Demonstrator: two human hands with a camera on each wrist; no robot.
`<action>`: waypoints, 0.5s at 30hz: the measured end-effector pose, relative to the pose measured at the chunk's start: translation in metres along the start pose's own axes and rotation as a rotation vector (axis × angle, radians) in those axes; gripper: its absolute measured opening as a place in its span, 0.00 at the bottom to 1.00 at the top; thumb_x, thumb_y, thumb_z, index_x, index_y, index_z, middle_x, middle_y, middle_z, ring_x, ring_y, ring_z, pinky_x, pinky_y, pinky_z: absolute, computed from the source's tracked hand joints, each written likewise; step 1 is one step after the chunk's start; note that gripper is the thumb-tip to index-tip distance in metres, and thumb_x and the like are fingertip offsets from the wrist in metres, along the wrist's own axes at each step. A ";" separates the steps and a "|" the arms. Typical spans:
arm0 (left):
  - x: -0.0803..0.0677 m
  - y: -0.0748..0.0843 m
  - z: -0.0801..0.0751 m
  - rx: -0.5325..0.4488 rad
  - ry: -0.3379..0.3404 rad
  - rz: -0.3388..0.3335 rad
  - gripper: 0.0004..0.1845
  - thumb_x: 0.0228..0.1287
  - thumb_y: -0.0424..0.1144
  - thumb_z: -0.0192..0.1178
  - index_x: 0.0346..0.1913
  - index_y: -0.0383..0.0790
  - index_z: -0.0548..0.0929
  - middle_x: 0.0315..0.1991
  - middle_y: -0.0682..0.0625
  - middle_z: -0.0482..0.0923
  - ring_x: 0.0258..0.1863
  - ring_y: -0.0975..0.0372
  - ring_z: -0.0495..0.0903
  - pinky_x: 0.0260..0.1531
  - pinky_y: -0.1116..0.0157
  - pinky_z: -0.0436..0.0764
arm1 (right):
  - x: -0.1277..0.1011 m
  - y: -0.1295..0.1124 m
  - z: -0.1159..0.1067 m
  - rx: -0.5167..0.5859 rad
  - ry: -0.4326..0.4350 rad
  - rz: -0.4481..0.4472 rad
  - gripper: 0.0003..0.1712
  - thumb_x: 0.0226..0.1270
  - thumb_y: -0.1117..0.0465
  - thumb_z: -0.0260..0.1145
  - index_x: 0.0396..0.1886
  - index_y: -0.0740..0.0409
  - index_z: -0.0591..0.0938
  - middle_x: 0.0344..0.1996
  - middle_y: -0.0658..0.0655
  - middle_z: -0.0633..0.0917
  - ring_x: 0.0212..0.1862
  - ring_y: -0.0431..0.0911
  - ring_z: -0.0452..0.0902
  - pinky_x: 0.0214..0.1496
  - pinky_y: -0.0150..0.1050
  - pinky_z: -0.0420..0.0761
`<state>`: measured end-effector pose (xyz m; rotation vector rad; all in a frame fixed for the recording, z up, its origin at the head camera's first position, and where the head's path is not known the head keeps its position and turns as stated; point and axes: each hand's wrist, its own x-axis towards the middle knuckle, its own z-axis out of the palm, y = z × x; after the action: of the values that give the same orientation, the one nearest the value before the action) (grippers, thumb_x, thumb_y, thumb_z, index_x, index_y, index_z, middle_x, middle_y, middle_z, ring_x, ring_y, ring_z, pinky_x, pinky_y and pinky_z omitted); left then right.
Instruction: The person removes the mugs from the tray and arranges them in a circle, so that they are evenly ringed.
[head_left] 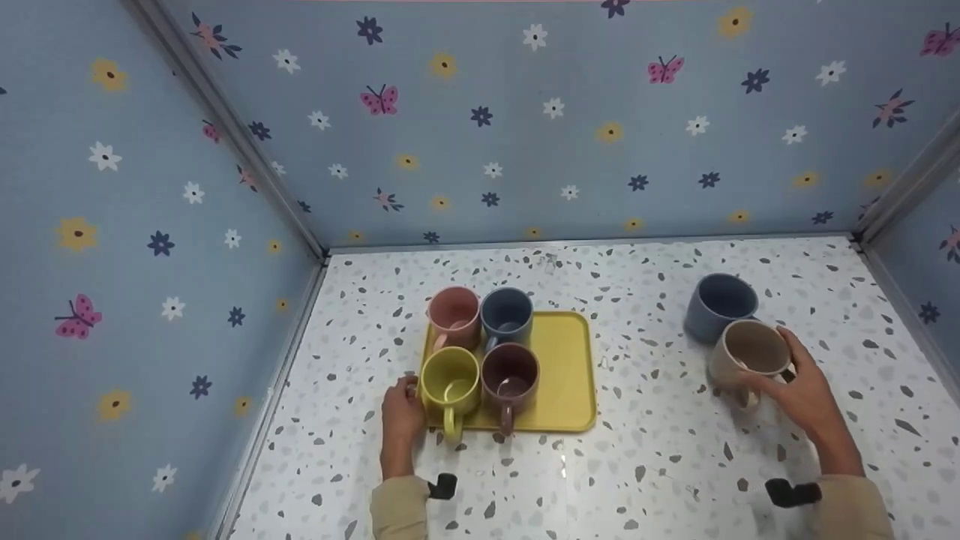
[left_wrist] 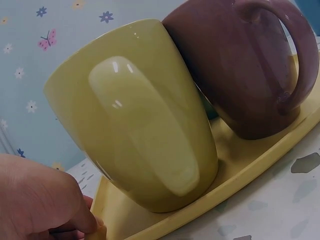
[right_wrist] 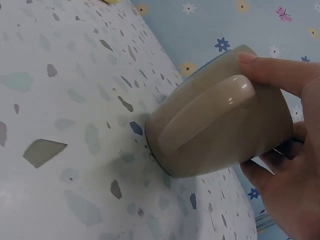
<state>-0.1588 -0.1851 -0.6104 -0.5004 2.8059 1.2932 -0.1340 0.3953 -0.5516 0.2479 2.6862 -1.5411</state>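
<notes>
Right hand: my right hand (head_left: 806, 390) has its fingers (right_wrist: 272, 72) wrapped around the beige mug (head_left: 750, 352), sitting on the desk (head_left: 660, 465) at about 3 o'clock from the tray.
Left hand: my left hand (head_left: 403, 412) pinches the yellow tray (head_left: 566, 375) at its 8 o'clock corner, fingers narrow.
Tray load: pink mug (head_left: 454, 315), blue mug (head_left: 507, 316), yellow mug (head_left: 450, 382), maroon mug (head_left: 510, 375).
Neighbour: dark blue mug (head_left: 718, 304) at 11 o'clock of the beige one, touching it or nearly.

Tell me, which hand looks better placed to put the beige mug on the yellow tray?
Probably the right hand: it already grips the beige mug, which stands on the table beside the dark blue mug. The left hand is busy, resting on the yellow tray at its near left corner.
</notes>
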 end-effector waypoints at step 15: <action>-0.001 0.000 0.001 0.009 0.018 0.031 0.21 0.58 0.24 0.48 0.54 0.31 0.77 0.37 0.38 0.76 0.38 0.50 0.74 0.43 0.52 0.73 | 0.004 -0.013 -0.012 -0.077 -0.140 -0.006 0.66 0.60 0.50 0.69 0.74 0.52 0.26 0.74 0.68 0.32 0.71 0.73 0.29 0.65 0.72 0.42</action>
<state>-0.1576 -0.1837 -0.6104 -0.4716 2.8441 1.2869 -0.1398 0.4001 -0.5347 0.1249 2.6326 -1.3967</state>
